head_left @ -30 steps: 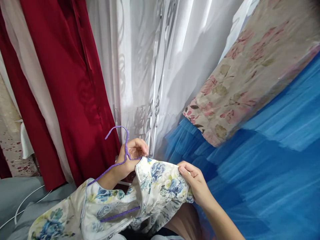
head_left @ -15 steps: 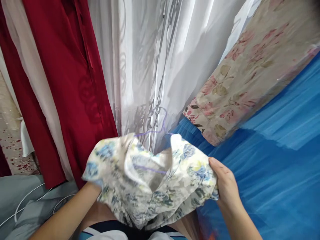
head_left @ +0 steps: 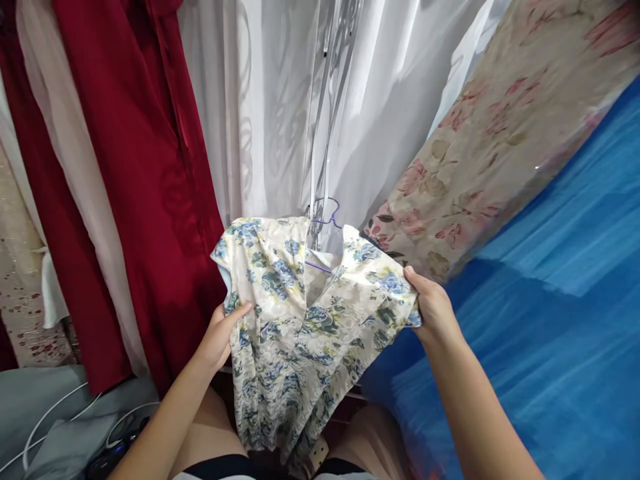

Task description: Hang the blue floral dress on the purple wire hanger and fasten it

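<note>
Between my two hands hangs a cream blouse (head_left: 280, 333) with blue and yellow flowers and a V-shaped neck. A thin purple hanger (head_left: 334, 212) sits inside it, its hook rising above the collar and one bar showing through the neck opening. My left hand (head_left: 223, 337) grips the left side of the blouse below the sleeve, thumb on the front and fingers hidden behind. My right hand (head_left: 433, 303) pinches the right sleeve near its end. The lower part of the blouse hangs down over my legs.
Dark red cloth (head_left: 135, 167) hangs at the left and white curtains (head_left: 390, 87) hang behind. Floral beige cloth (head_left: 465, 180) and a blue tulle garment (head_left: 540, 347) fill the right. White cables (head_left: 55, 407) lie on a grey surface at the lower left.
The blouse has moved up and away from me and now hangs straighter, showing more of its front. My left hand has come out from behind it to grip its side.
</note>
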Demonstrator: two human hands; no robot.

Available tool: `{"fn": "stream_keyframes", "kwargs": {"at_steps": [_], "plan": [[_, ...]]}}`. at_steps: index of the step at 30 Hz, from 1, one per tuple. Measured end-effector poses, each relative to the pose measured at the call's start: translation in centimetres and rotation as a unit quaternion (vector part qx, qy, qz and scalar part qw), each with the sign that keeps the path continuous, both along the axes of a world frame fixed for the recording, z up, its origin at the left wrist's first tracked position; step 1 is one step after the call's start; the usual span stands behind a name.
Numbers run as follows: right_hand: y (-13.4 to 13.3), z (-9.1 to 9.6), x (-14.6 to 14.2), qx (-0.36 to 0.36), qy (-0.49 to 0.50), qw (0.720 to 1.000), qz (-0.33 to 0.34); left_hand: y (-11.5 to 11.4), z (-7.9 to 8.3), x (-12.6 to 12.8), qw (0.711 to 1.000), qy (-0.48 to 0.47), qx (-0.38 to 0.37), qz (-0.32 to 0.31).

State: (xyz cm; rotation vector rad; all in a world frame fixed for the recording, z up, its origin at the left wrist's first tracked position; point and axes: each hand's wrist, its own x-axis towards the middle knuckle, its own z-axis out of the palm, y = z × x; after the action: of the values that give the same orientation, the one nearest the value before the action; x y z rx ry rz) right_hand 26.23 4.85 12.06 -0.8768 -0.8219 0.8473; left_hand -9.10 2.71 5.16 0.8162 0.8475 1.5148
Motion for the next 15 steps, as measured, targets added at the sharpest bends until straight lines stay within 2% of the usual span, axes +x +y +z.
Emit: {"fn": "stream_keyframes", "kwargs": {"at_steps": [4,9,12,15], "plan": [[-0.8,0.8,-0.1,-0.032,-0.005,0.999,0.041,-0.8,-2.0,-0.4,0.997,-0.033,-0.038,0.056],[-1.7,1.9,1.4,-0.045,-0.056,0.995,0.066,-2.5,-4.5,0.3,0.996,-0.030,-0.054,0.059],[-1.3,2.2,2.2,-0.054,-0.049,0.996,0.056,-3.4,-5.0,1.1,0.994,-0.039,-0.074,0.066],[-0.4,2.1,2.3,-0.060,-0.024,0.997,0.043,-4.0,-4.6,1.9,0.994,-0.044,-0.082,0.064]]}}
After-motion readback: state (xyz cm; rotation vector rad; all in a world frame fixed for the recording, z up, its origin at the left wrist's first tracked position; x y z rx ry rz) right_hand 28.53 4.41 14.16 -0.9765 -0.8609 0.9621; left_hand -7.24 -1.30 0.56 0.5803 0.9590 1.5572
